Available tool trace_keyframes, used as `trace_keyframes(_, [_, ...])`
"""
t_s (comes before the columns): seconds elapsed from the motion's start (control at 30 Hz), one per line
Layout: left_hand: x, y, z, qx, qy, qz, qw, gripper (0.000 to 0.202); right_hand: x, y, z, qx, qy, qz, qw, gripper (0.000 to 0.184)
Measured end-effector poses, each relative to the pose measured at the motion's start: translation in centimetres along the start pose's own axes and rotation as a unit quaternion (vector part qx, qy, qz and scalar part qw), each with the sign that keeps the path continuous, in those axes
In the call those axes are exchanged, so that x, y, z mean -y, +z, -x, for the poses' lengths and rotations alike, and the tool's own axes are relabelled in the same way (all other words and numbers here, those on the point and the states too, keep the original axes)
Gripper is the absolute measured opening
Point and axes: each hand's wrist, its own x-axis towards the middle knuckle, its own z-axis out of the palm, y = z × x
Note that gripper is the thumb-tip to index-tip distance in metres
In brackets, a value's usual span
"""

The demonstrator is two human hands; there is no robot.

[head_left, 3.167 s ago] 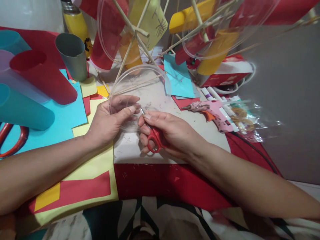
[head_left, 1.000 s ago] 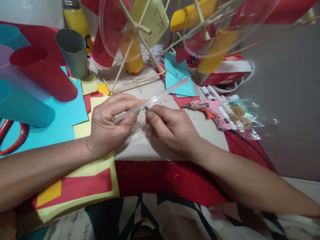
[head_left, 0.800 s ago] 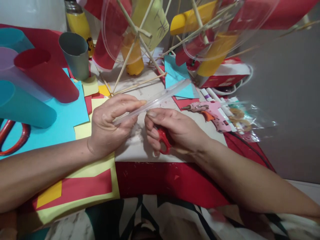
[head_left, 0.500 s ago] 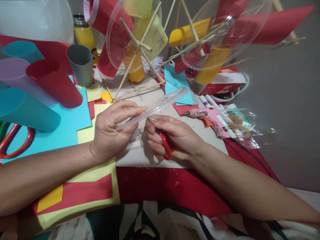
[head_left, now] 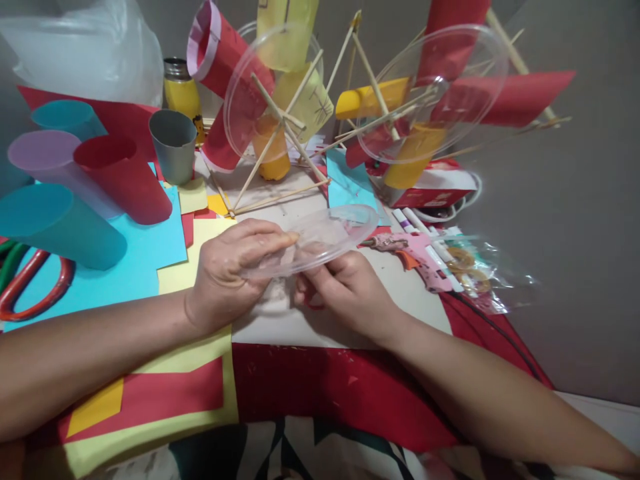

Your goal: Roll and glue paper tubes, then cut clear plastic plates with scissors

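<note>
My left hand (head_left: 240, 270) grips a clear round plastic lid (head_left: 345, 230) by its left edge, thumb on top and fingers below. The lid is tilted above the white work surface. My right hand (head_left: 345, 287) is closed under the lid's near edge, its fingertips partly seen through the plastic. A bit of red loop handle (head_left: 315, 303) shows below those fingers, apparently of small scissors; the blades are hidden. Behind the lid stands a wooden-stick frame (head_left: 280, 193) with clear discs and paper cups fixed on it.
Rolled paper cups, including a red one (head_left: 130, 187) and a grey one (head_left: 174, 147), stand left. Larger scissors (head_left: 37, 293) lie at the far left. On the right are a pink glue gun (head_left: 425, 257), white markers (head_left: 407, 223) and a plastic bag (head_left: 500, 287). A yellow bottle (head_left: 183, 97) stands behind.
The lid has turned from nearly edge-on to show more of its face. My right hand has moved up under its edge, and the red handle is now mostly hidden.
</note>
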Motion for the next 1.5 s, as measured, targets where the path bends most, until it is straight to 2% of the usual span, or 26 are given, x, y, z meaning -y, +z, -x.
trace_keyframes(0.07, [-0.2, 0.0, 0.2, -0.006, 0.01, -0.001, 1.0, 0.021, 0.0, 0.0, 0.1, -0.044, -0.068, 0.086, 0.993, 0.05])
trace_keyframes(0.1, [-0.3, 0.0, 0.3, -0.01, 0.014, 0.001, 1.0, 0.021, 0.1, -0.1, 0.2, -0.044, -0.073, 0.091, 0.992, 0.051])
trace_keyframes(0.13, [-0.3, 0.0, 0.4, -0.012, 0.019, 0.005, 1.0, 0.022, 0.1, -0.1, 0.2, -0.025, -0.054, 0.063, 0.996, 0.053])
trace_keyframes(0.2, [-0.5, 0.1, 0.5, -0.02, 0.027, 0.011, 0.999, 0.022, 0.0, 0.0, 0.2, 0.051, 0.021, -0.074, 0.996, 0.053])
trace_keyframes(0.23, [-0.5, 0.1, 0.5, -0.025, 0.03, 0.013, 0.999, 0.022, -0.1, 0.0, 0.1, 0.094, 0.061, -0.165, 0.98, 0.052])
trace_keyframes(0.3, [-0.6, 0.1, 0.5, -0.034, 0.038, 0.016, 0.999, 0.022, -0.3, 0.0, -0.1, 0.172, 0.121, -0.322, 0.923, 0.052])
trace_keyframes(0.37, [-0.7, 0.1, 0.4, -0.043, 0.044, 0.017, 0.998, 0.022, -0.5, 0.1, -0.3, 0.231, 0.153, -0.401, 0.873, 0.052])
trace_keyframes(0.4, [-0.7, 0.1, 0.4, -0.045, 0.044, 0.017, 0.998, 0.021, -0.6, 0.1, -0.4, 0.249, 0.162, -0.413, 0.861, 0.053])
trace_keyframes(0.43, [-0.7, 0.1, 0.4, -0.045, 0.044, 0.016, 0.998, 0.021, -0.6, 0.1, -0.4, 0.251, 0.162, -0.409, 0.862, 0.054])
trace_keyframes(0.5, [-0.7, 0.0, 0.4, -0.04, 0.047, 0.018, 0.998, 0.019, -0.4, 0.0, -0.3, 0.216, 0.143, -0.352, 0.9, 0.053])
trace_keyframes(0.57, [-0.7, 0.0, 0.4, -0.034, 0.053, 0.019, 0.998, 0.018, -0.2, 0.0, -0.1, 0.145, 0.092, -0.217, 0.961, 0.052])
trace_keyframes(0.6, [-0.7, -0.1, 0.4, -0.031, 0.055, 0.019, 0.998, 0.018, -0.1, -0.1, 0.1, 0.1, 0.049, -0.13, 0.985, 0.049])
trace_keyframes(0.63, [-0.8, -0.1, 0.5, -0.03, 0.056, 0.017, 0.998, 0.018, -0.1, -0.1, 0.2, 0.05, -0.002, -0.042, 0.998, 0.044])
trace_keyframes(0.7, [-0.9, -0.1, 0.5, -0.03, 0.055, 0.014, 0.998, 0.018, -0.4, -0.2, 0.4, -0.035, -0.104, 0.089, 0.99, 0.027])
trace_keyframes(0.77, [-1.1, -0.2, 0.5, -0.029, 0.055, 0.017, 0.998, 0.017, -0.6, -0.2, 0.6, -0.078, -0.161, 0.138, 0.974, 0.01])
trace_keyframes(0.83, [-1.2, -0.2, 0.4, -0.029, 0.058, 0.023, 0.998, 0.016, -0.7, -0.1, 0.7, -0.066, -0.146, 0.109, 0.981, 0.011])
trace_keyframes(0.9, [-1.2, -0.3, 0.4, -0.026, 0.064, 0.029, 0.997, 0.016, -0.7, 0.1, 0.7, 0.0, -0.069, -0.008, 0.998, 0.028])
trace_keyframes(0.93, [-1.2, -0.3, 0.4, -0.023, 0.071, 0.038, 0.996, 0.016, -0.6, 0.2, 0.7, 0.046, -0.022, -0.093, 0.994, 0.035])
trace_keyframes(0.97, [-1.2, -0.3, 0.4, -0.017, 0.082, 0.049, 0.995, 0.017, -0.6, 0.3, 0.6, 0.096, 0.019, -0.181, 0.979, 0.039])
trace_keyframes(1.03, [-1.1, -0.3, 0.5, -0.003, 0.105, 0.073, 0.992, 0.021, -0.7, 0.4, 0.3, 0.175, 0.068, -0.317, 0.93, 0.041])
trace_keyframes(1.1, [-1.2, -0.4, 0.6, 0.007, 0.108, 0.081, 0.991, 0.024, -0.9, 0.4, -0.1, 0.208, 0.073, -0.37, 0.903, 0.04])
trace_keyframes(1.3, [-0.9, -0.2, 0.9, 0.014, 0.097, 0.046, 0.994, 0.024, -1.1, 0.5, -0.1, 0.178, 0.047, -0.338, 0.923, 0.044])
trace_keyframes(1.4, [-0.5, 0.0, 0.8, 0.014, 0.083, 0.022, 0.996, 0.023, -0.8, 0.7, 0.1, 0.145, 0.08, -0.372, 0.914, 0.044])
trace_keyframes(1.5, [-0.3, 0.3, 0.6, -0.003, 0.053, 0.017, 0.998, 0.022, -0.2, 0.8, 0.0, 0.117, 0.117, -0.42, 0.892, 0.037])
